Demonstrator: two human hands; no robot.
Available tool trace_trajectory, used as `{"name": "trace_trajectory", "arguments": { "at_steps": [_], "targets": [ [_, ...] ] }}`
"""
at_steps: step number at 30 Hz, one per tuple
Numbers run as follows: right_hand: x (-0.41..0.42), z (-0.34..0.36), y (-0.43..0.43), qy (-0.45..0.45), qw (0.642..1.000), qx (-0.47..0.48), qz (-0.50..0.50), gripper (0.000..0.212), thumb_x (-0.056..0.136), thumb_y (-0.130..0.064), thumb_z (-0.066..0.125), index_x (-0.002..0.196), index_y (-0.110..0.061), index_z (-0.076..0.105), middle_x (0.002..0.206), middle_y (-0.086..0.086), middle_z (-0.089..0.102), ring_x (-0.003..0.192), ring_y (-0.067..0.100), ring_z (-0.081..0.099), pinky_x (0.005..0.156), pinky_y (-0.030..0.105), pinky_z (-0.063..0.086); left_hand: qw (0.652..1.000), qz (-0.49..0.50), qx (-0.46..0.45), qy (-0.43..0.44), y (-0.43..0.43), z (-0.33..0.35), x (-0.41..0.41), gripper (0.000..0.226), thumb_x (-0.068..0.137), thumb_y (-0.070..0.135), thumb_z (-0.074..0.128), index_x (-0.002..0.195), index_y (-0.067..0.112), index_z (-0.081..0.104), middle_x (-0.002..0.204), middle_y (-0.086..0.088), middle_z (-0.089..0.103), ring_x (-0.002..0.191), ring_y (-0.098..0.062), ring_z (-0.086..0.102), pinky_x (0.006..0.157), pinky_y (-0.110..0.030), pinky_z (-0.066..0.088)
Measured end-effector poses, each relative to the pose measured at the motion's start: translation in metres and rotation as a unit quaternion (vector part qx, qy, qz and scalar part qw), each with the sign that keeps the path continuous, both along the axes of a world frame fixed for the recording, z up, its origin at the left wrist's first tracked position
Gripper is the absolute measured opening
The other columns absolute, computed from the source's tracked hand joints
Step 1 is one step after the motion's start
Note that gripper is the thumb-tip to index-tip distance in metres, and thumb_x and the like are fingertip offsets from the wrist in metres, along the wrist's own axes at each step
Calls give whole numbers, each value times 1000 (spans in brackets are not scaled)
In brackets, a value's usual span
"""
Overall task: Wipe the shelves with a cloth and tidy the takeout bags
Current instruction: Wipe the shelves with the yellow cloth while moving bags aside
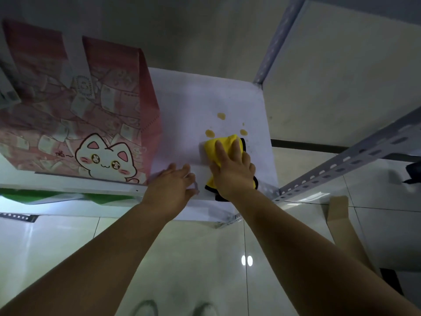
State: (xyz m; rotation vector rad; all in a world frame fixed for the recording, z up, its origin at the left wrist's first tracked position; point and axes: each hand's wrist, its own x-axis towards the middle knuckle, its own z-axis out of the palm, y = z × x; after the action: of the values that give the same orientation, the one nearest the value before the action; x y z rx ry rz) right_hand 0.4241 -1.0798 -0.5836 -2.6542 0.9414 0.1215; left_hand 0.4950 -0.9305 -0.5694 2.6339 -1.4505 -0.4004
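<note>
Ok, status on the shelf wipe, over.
Right hand flat on yellow cloth, pressing it to shelf. Left hand open at shelf's front edge. Orange spots just beyond cloth. Pink bag left, apart.

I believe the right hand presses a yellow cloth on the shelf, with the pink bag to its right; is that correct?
Not quite: the head view shows the pink bag to the left of the cloth. The right hand does press the yellow cloth on the shelf.

White shelf (182, 99); atop it pink bag (102, 124), yellow cloth (213, 145), orange spots (221, 115)
</note>
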Motion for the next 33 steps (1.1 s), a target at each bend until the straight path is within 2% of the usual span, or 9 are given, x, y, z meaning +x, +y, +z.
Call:
{"name": "trace_trajectory", "arguments": {
  "at_steps": [3,8,13,18,20,23,28,30,33],
  "targets": [
    [7,3,-1,-8,999,-9,41,53,95,-47,33,144,-41,14,158,3,-5,139,36,10,108,48,15,1000,16,-20,11,3,-1,0,42,93,44,44,129,23,51,148,8,35,127,-21,35,91,-28,35],
    [-49,3,6,-44,989,-75,118,53,96,-39,37,146,-40,18,159,2,4,139,29,18,109,40,20,999,34,-34,25,3,-4,-2,45,93,43,45,133,23,48,149,8,34,133,-20,32,100,-29,30],
    [-51,3,-16,-16,997,-62,-50,53,97,-43,31,147,-36,12,158,4,1,137,32,18,110,43,19,999,21,-35,19,3,-1,3,42,94,43,43,131,24,50,144,10,40,126,-16,39,96,-30,36],
    [6,4,-45,-40,970,-14,-240,79,81,-34,61,143,-27,14,154,14,2,131,43,22,109,51,19,999,11,-32,8,0,0,9,37,93,43,43,123,25,56,134,9,49,117,-14,47,90,-30,42],
    [28,5,-56,-31,965,-7,-260,76,82,-32,60,143,-27,15,155,14,0,132,45,20,110,52,17,999,17,-37,8,-1,-1,10,36,92,45,44,120,27,59,131,10,50,116,-13,48,88,-26,39],
    [43,2,-57,-31,982,-25,-187,60,90,-35,44,143,-28,18,156,13,3,133,44,20,108,52,18,999,14,-35,-8,-3,-2,9,34,92,46,43,115,27,60,125,10,53,112,-14,50,82,-24,38],
    [16,-12,-35,-88,992,-65,64,53,93,-44,42,143,-39,25,157,3,14,134,34,26,105,46,25,999,18,-14,-24,-10,-1,7,36,93,45,44,116,22,60,121,4,55,110,-19,51,81,-28,41],
    [2,-16,-37,-114,990,-55,66,50,94,-50,37,142,-43,25,157,0,15,135,31,27,106,44,26,999,18,-15,-26,-10,-1,7,36,93,45,43,118,23,59,123,4,54,112,-18,49,84,-27,39],
    [4,-13,-58,-101,991,-76,-33,49,96,-44,36,143,-35,27,156,5,18,131,36,31,103,44,29,999,9,-22,-26,-8,-6,6,38,94,44,41,122,23,56,131,4,50,117,-18,46,90,-27,36]
  ]
}}
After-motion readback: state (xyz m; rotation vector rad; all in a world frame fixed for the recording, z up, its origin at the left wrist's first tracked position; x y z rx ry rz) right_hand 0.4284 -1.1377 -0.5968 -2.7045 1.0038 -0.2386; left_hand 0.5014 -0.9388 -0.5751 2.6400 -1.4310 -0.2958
